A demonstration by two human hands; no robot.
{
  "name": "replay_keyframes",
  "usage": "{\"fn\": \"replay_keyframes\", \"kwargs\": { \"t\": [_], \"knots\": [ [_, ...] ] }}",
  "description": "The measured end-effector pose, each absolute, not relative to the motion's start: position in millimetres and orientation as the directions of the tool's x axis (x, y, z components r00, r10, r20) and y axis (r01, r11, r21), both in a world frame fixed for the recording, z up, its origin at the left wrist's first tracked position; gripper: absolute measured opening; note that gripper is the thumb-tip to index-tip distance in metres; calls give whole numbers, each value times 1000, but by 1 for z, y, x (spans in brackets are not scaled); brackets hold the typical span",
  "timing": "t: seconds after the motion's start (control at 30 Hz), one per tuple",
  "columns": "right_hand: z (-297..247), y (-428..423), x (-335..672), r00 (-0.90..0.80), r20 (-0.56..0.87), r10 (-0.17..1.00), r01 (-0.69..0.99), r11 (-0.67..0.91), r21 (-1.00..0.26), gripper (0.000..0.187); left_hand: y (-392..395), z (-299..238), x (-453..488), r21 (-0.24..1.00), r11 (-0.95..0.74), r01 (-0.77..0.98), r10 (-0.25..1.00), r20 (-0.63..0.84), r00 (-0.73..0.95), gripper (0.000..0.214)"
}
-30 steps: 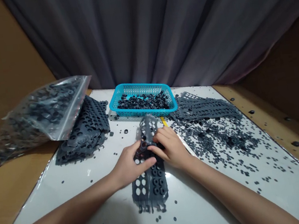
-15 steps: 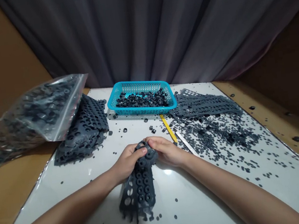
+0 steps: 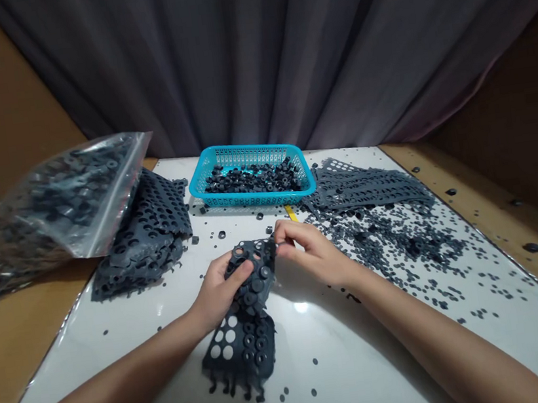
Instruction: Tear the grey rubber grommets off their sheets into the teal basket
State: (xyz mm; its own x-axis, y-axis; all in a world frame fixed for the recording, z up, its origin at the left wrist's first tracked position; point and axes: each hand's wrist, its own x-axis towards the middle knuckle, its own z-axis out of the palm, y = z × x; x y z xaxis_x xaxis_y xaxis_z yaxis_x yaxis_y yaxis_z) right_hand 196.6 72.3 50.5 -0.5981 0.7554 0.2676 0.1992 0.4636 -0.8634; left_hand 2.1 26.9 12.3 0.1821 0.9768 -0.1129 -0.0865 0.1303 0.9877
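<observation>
My left hand (image 3: 220, 288) is closed on a dark grey rubber sheet (image 3: 255, 289), thumb on top and fingers beneath. Rows of round rubber parts sit in part of the sheet, while other spots are open holes. Its lower end, with ragged edges, hangs toward me over the white table. At the sheet's upper right edge, my right hand (image 3: 313, 252) is closed in a pinch beside it. A small dark bit shows at those fingertips, too small to make out fully.
A blue basket (image 3: 253, 199) of small black rubber parts stands behind my hands. Left are a zip bag (image 3: 70, 194) of parts and folded perforated sheets (image 3: 146, 231). Right lie more punched sheets (image 3: 370, 185) and scattered small discs (image 3: 409, 249). A yellow strip (image 3: 291, 213) shows below the basket.
My right hand has come away from the sheet's face to its upper right edge, fingers pinched. The sheet has turned in my left hand and shows more open holes.
</observation>
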Motion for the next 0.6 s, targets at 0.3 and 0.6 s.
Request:
{"fn": "replay_keyframes", "kwargs": {
  "t": [0.3, 0.6],
  "knots": [
    [54, 73, 197, -780, 240, 578, 402, 756, -516, 34, 24, 18, 3, 993, 109, 49, 961, -118, 249, 26],
    [53, 68, 193, -834, 111, 540, 440, 773, -457, 24, 27, 21, 3, 987, 74, 140, 944, -115, 308, 26]
  ]
}}
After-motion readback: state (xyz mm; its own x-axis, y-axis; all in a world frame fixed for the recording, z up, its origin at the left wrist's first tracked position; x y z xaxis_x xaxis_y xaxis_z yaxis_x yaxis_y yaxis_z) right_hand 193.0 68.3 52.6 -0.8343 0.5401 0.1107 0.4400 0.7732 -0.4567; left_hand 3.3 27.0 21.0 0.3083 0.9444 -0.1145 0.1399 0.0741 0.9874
